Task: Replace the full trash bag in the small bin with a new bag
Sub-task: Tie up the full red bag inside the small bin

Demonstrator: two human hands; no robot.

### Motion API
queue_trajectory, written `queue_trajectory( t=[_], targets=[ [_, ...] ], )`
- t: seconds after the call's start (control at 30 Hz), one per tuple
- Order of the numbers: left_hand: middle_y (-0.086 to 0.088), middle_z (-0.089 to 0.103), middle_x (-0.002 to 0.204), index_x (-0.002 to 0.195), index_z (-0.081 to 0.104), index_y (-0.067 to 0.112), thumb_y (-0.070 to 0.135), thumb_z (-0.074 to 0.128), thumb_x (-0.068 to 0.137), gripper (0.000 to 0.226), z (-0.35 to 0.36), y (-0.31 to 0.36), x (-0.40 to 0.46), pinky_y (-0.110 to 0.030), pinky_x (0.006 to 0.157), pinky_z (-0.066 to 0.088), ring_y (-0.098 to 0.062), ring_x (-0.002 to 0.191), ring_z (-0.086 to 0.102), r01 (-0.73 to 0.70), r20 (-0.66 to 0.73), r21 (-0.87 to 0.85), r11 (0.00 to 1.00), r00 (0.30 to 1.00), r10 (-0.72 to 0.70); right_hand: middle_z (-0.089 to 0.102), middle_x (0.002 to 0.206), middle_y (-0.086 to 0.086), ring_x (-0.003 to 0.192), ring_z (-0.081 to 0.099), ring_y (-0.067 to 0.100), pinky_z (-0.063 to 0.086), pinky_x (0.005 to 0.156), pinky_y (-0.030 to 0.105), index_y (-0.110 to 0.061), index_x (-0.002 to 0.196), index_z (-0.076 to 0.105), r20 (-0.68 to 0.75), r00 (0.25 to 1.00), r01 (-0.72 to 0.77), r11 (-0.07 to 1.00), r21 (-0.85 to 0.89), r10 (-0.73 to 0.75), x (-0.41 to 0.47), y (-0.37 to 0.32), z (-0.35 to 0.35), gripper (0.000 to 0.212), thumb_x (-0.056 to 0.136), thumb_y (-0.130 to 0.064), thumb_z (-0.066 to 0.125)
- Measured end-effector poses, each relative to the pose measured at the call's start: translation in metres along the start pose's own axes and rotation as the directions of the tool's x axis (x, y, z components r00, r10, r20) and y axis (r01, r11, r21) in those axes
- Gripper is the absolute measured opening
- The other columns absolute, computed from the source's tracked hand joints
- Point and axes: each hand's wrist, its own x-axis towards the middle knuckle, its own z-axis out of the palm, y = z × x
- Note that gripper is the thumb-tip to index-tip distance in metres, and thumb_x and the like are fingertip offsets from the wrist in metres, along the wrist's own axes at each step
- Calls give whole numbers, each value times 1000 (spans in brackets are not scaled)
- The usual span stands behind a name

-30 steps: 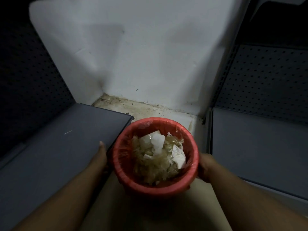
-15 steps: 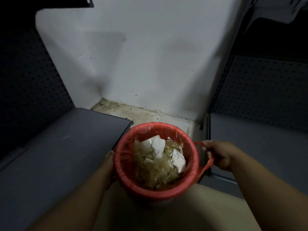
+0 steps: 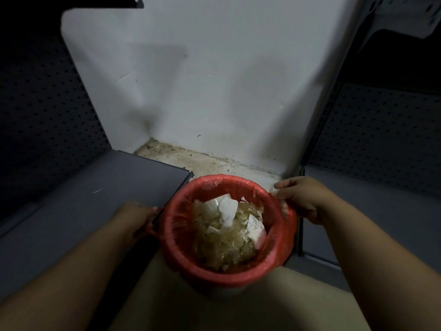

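The red trash bag, stuffed with crumpled plastic and tissue, sits centre-low on the floor, lining the small bin. At nine o'clock the left hand pinches a bag handle; at three o'clock the right hand curls its fingers round the other. Grey shelves flank both sides.

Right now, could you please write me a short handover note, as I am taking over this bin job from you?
Left hand: grips the red bag's left handle loop at the rim.
Right hand: pinches the bag's right edge, pulled off the rim.
The red bag sits in the small bin, which it almost wholly hides, on the floor by the white wall, between grey shelves. It holds crumpled tissue and clear plastic.
Done: both sides taken hold of.
Left: lift the bag out, fit a new one; none is in view.
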Motion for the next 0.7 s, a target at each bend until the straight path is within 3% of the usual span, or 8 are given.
queue_trajectory(
  t=[0.13, 0.27, 0.33, 0.4, 0.47, 0.53, 0.6, 0.7],
  targets=[
    [-10, 45, 60, 65, 48, 8, 6, 55, 90, 25, -7, 24, -8, -12, 32, 38, -10, 28, 47, -20, 36, -53, 998, 999, 22, 59, 61, 13, 38, 53, 17, 47, 49, 26, -10, 84, 59, -95, 993, 60, 995, -77, -67, 3, -5, 9, 20, 80, 9, 63],
    [-10, 45, 52, 62, 46, 7, 5, 55, 90, 29, 1, 41, -18, -20, 37, 42, -9, 26, 46, -117, 46, -90, 989, 992, 121, 57, 65, 12, 40, 51, 17, 45, 47, 26, -8, 80, 60, -176, 981, 74, 996, -52, -82, 3, -5, 16, 17, 82, 9, 60],
    [-7, 48, 36, 59, 46, 5, 6, 53, 90, 32, 5, 45, -22, -22, 39, 43, -16, 30, 48, -139, 59, -93, 986, 988, 145, 55, 65, 11, 45, 49, 19, 43, 48, 25, -7, 74, 58, -165, 983, 68, 996, -60, -77, 1, -5, 15, 20, 83, 10, 59],
    [-4, 46, 29, 54, 45, 4, 8, 50, 93, 39, 5, 46, -22, -27, 51, 40, -24, 42, 45, -131, 90, -54, 990, 987, 135, 55, 65, 11, 48, 50, 19, 44, 49, 24, -6, 81, 60, -101, 993, 43, 994, -104, -54, -2, -7, 12, 16, 82, 10, 60],
    [-7, 48, 39, 58, 45, 5, 13, 48, 95, 38, 3, 48, -23, -29, 51, 41, -25, 49, 43, -99, 110, -25, 995, 989, 101, 59, 68, 13, 52, 55, 21, 48, 50, 25, -7, 101, 60, -8, 1000, -5, 981, -193, 3, -5, -9, 7, 25, 81, 8, 63],
    [-9, 47, 58, 68, 45, 8, 17, 48, 95, 29, -2, 52, -26, -26, 40, 49, -22, 53, 45, -43, 140, -4, 999, 989, 43, 65, 80, 16, 61, 62, 24, 50, 52, 26, -16, 112, 56, 69, 995, -42, 949, -311, 67, -7, -12, 4, 41, 79, 7, 65],
    [-9, 45, 64, 72, 45, 9, 16, 49, 95, 24, -7, 55, -31, -22, 35, 50, -20, 56, 47, -31, 200, 60, 998, 980, 19, 67, 99, 18, 70, 66, 28, 54, 54, 29, -23, 114, 53, 113, 987, -64, 917, -394, 118, -8, -13, 4, 50, 77, 7, 67],
    [-10, 47, 66, 72, 48, 6, 11, 49, 94, 22, -13, 56, -34, -22, 36, 51, -21, 58, 50, -51, 280, 157, 986, 960, 5, 64, 111, 16, 77, 68, 32, 58, 56, 34, -26, 113, 54, 132, 982, -56, 884, -465, 132, -9, -12, 5, 50, 78, 8, 66]
  ],
)
